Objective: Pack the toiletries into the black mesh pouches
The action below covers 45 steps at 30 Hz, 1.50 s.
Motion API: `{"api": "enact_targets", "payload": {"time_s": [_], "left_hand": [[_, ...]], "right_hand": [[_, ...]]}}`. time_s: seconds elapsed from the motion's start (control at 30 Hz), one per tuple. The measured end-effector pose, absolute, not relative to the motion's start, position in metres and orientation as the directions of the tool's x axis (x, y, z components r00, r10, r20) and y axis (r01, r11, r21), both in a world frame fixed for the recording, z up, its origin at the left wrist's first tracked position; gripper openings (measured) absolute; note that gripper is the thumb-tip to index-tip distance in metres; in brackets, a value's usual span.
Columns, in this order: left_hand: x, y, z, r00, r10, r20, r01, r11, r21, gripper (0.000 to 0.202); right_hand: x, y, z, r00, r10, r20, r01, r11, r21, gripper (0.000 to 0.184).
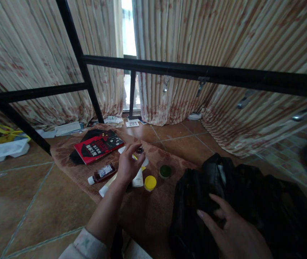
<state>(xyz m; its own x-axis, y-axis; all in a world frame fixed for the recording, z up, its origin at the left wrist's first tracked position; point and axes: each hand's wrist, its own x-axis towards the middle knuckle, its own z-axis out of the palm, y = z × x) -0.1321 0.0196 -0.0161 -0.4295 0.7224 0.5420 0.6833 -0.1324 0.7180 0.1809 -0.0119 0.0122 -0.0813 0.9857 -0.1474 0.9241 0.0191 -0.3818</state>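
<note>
My left hand (130,162) is above a group of small items on a brown patterned cloth (139,212). Its fingers curl around a small, dark, shiny object (140,149), whose kind I cannot make out. Below the palm lie a white tube (138,179) and a pale tube (107,186), partly covered by the forearm. Just right are a yellow-lidded jar (150,183) and a green-lidded jar (165,171). A dark red bottle with a white cap (104,173) lies to the left. My right hand (231,225) is at the black bag (193,216), thumb and forefinger apart, other fingers partly hidden.
A red and black book (96,146) lies on black fabric at the cloth's far left. Black metal bars (153,65) with hanging clips cross in front of striped curtains (169,100). Papers (68,128) line the curtain's foot. A white tray (7,149) sits on the tiles, far left.
</note>
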Motion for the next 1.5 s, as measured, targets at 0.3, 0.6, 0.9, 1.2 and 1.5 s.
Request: {"api": "enact_targets", "payload": {"time_s": [0.3,0.6,0.9,1.2,1.5], "left_hand": [[-0.099,0.026,-0.013,-0.449,0.859,0.244,-0.258,-0.386,0.886,0.040],[-0.076,0.020,-0.003,-0.182,0.982,0.051,-0.719,-0.168,0.674,0.036],[-0.068,0.014,-0.005,0.042,0.991,0.125,-0.739,-0.054,0.672,0.043],[-0.065,0.016,-0.005,0.129,0.986,0.106,-0.791,0.038,0.610,0.038],[-0.060,0.017,-0.007,0.112,0.992,0.048,-0.789,0.060,0.611,0.035]], "right_hand": [[0.177,-0.011,0.014,-0.053,0.975,-0.218,0.930,-0.031,-0.366,0.056],[0.179,-0.013,0.015,-0.068,0.983,-0.173,0.936,0.003,-0.353,0.056],[0.184,-0.015,0.009,-0.108,0.992,-0.061,0.940,0.082,-0.332,0.057],[0.185,-0.013,0.008,-0.109,0.990,-0.093,0.944,0.074,-0.320,0.059],[0.182,-0.016,0.012,-0.084,0.988,-0.129,0.943,0.037,-0.330,0.061]]}}
